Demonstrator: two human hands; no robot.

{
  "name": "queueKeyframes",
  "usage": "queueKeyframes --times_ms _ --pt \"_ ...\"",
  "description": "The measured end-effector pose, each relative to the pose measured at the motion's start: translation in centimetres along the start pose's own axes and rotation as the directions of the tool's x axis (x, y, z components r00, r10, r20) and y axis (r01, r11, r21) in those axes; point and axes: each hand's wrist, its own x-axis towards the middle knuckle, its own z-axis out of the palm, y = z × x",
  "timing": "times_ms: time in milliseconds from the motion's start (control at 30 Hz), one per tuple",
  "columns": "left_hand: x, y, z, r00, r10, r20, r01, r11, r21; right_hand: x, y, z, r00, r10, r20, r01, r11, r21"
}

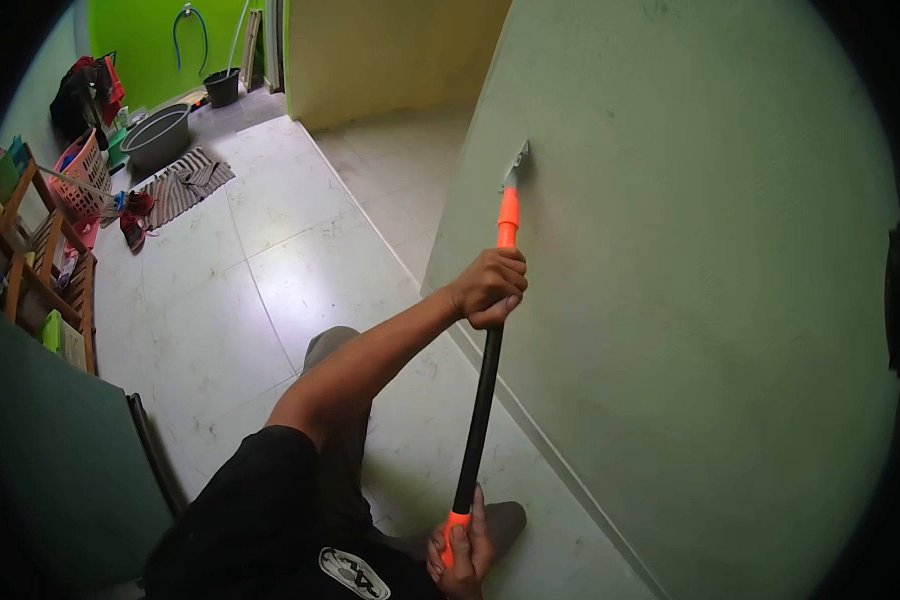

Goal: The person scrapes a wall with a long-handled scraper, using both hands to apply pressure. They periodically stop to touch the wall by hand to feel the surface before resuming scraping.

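Note:
A long-handled scraper with a black pole, orange grips and a grey metal head slants up across the view. Its head is at the pale green wall and appears to touch it. My left hand is wrapped round the upper pole, just below the orange collar. Lower down, near my body, my right hand closes on the orange end grip. Part of the right hand's fingers is hidden behind the handle.
White floor tiles run along the wall's foot. At the left stand a wooden rack and a pink laundry basket. Farther back are a grey tub, a striped mat and a black bucket.

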Motion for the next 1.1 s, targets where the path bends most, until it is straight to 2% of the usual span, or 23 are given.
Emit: queueKeyframes --times_ms 33,67,100,167,200,233,267,300,333,400,533,600,633,667,733,833,933,967,1000,1067,1100 --pt "0.2 0.3 0.1 0.999 -0.011 -0.044 0.01 0.999 -0.032 0.1 -3.5 2.6 1.0 -0.009 0.027 0.01 0.999 -0.038" --pt "0.4 0.8 0.3 0.997 -0.02 -0.079 0.015 0.998 -0.063 0.3 -3.2 2.6 0.997 -0.054 0.048 0.054 0.999 -0.001" --pt "0.9 2.2 0.8 0.998 -0.044 -0.047 0.043 0.998 -0.035 -0.5 -2.5 2.1 0.995 -0.089 0.056 0.087 0.996 0.037" --pt "1.0 3.3 3.2 1.0 0.001 0.02 0.0 0.999 -0.047 -3.2 0.4 -1.0 0.991 -0.13 0.036 0.127 0.99 0.06" --pt "1.1 3.4 3.8 0.997 0.026 0.072 -0.024 0.999 -0.031 -2.6 -1.3 -0.5 0.997 -0.078 0.021 0.076 0.996 0.056" --pt "1.1 3.0 3.8 0.995 0.037 -0.089 -0.044 0.996 -0.075 -2.4 -3.0 0.1 1.0 -0.022 -0.007 0.022 0.998 0.065" --pt "0.7 2.0 3.2 0.987 0.019 -0.163 -0.035 0.994 -0.1 -1.9 -4.4 1.5 0.998 0.032 -0.046 -0.028 0.996 0.086" --pt "0.1 0.4 1.1 0.995 -0.002 -0.098 -0.006 0.997 -0.072 0.0 -4.6 2.3 0.999 0.041 0.024 -0.042 0.999 0.022" --pt "-0.3 -0.4 -0.4 0.999 -0.023 -0.041 0.021 0.999 -0.031 1.2 -5.5 3.5 0.995 0.102 0.005 -0.102 0.995 0.004" --pt "-0.5 -0.6 -0.3 0.991 -0.06 -0.116 0.056 0.998 -0.04 1.6 -5.1 3.3 0.998 0.058 0.027 -0.059 0.998 0.014" --pt "0.7 3.1 3.7 0.998 -0.034 0.057 0.035 0.999 -0.022 -1.8 -3.5 0.3 1.0 0.017 -0.025 -0.016 0.999 0.034" --pt "0.4 2.2 3.5 0.998 0.016 -0.057 -0.02 0.997 -0.075 -2.2 -2.6 0.1 1.0 -0.003 -0.025 0.004 0.999 0.04" --pt "0.0 1.4 2.8 0.997 0.028 -0.067 -0.03 0.999 -0.037 -0.8 -2.8 0.9 1.0 -0.03 0.0 0.03 0.999 0.038" --pt "-0.3 0.4 1.6 0.998 0.009 -0.057 -0.012 0.998 -0.057 0.1 -1.8 0.3 0.999 0.037 -0.036 -0.036 0.999 0.032" --pt "-0.4 -0.5 -0.6 0.999 -0.04 -0.035 0.041 0.999 0.017 1.7 -3.0 1.8 0.999 0.011 -0.032 -0.01 0.999 0.039" --pt "0.5 1.2 0.4 0.996 -0.061 -0.071 0.061 0.998 -0.005 0.1 -4.4 2.4 0.998 0.015 0.057 -0.023 0.992 0.125" --pt "1.4 3.3 3.6 0.999 0.017 0.036 -0.017 1.0 -0.021 -3.1 -2.2 0.4 0.994 -0.052 -0.096 0.055 0.998 0.027" --pt "1.5 3.0 3.6 0.997 0.06 -0.044 -0.062 0.996 -0.061 -3.2 -2.8 -0.2 0.997 -0.009 -0.083 0.01 1.0 0.019" --pt "1.0 1.9 3.6 0.991 0.036 -0.129 -0.048 0.995 -0.092 -2.3 -3.2 0.5 0.998 0.003 -0.062 -0.003 1.0 -0.001" --pt "0.1 -0.1 0.5 0.996 0.037 -0.078 -0.039 0.999 -0.03 0.5 -3.0 0.8 1.0 0.017 -0.006 -0.017 0.998 -0.067" --pt "-0.4 -0.3 -0.3 0.997 -0.01 -0.07 0.009 1.0 -0.018 1.6 -2.5 1.3 0.999 0.031 -0.012 -0.032 0.997 -0.076"
